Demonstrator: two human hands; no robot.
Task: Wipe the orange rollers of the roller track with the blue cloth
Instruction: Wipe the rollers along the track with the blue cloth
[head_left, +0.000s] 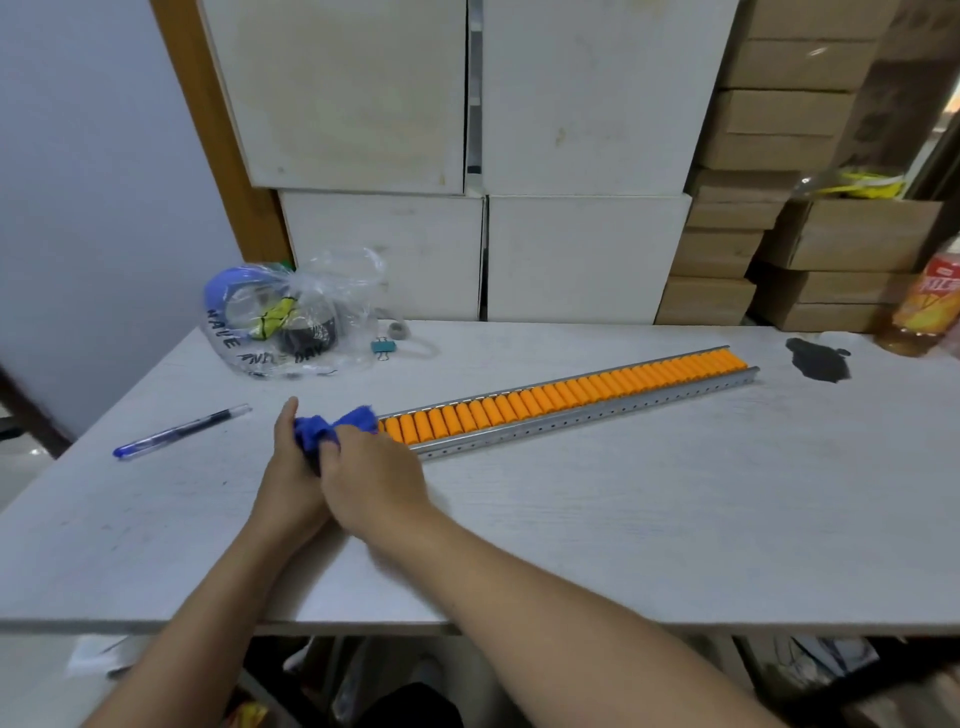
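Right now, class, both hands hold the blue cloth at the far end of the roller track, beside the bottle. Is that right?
Not quite. The head view shows the left hand and right hand holding the blue cloth at the near end of the roller track, far from the bottle.

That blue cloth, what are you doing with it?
A person is bunching the fuzzy blue cloth in both hands, left hand and right hand, at the near end of the long metal roller track on the white table. Its orange plastic rollers are about to be wiped; the cloth sits just at the first ones.
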